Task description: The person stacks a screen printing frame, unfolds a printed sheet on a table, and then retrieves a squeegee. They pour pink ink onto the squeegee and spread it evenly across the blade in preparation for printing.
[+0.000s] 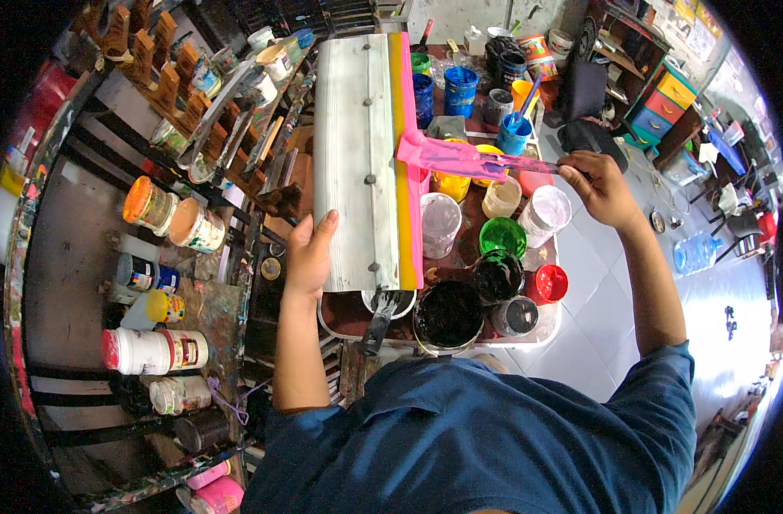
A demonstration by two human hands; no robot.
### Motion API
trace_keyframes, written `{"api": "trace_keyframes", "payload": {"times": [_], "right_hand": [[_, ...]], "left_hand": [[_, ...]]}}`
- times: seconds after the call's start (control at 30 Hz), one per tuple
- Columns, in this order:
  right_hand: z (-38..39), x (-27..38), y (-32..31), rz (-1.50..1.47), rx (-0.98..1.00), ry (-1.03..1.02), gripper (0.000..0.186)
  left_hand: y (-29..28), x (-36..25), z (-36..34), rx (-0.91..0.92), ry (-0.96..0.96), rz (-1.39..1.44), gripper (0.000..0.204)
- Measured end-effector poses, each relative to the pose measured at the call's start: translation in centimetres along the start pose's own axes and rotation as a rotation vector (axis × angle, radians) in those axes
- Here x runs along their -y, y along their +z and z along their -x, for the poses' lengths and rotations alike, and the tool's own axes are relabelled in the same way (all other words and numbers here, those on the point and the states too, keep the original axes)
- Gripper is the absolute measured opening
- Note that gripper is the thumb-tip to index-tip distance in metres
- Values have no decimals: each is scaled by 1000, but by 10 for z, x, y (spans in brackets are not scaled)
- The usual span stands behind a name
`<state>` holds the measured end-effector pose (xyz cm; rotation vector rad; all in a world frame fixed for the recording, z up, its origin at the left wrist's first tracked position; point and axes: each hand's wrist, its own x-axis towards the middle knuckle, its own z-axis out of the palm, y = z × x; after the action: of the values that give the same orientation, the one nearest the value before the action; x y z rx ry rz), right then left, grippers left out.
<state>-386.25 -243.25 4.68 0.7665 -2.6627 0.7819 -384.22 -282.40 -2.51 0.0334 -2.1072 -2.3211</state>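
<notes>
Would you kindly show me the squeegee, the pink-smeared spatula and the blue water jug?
Squeegee [350,163], head view: grey body.
Pink-smeared spatula [460,159], head view: blade.
Blue water jug [696,255], head view: side wall.

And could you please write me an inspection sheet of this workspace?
Surface: brown table with a pale rim, crowded with pots.
Things in hand: long pale squeegee with pink paint along its right edge; pink-smeared spatula touching that edge.
Clutter: open pots, including black, green, red and blue; more tubs on the left.
Hands: left hand grips the squeegee's left side; right hand holds the spatula's far end.
Cables: none clearly made out; a purple string lies at lower left.
Surroundings: light tiled floor, coloured drawers and a clear blue bottle on the right.
</notes>
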Motion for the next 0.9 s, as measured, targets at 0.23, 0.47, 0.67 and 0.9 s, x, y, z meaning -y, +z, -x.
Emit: {"api": "trace_keyframes", "payload": {"times": [0.23, 0.47, 0.67, 0.9], "right_hand": [[-17, 0, -2, 60, -8, 13, 24], [-21, -3, -8, 82, -19, 73, 25], [-22, -4, -8, 67, -46, 95, 28], [-26, -13, -12, 103, -83, 75, 29]], "left_hand": [[-1, -3, 7, 46, 44, 0, 27], [-3, -2, 12, 62, 32, 13, 27], [-5, -1, 15, 72, 22, 23, 27], [-9, -1, 17, 88, 23, 20, 27]]}}
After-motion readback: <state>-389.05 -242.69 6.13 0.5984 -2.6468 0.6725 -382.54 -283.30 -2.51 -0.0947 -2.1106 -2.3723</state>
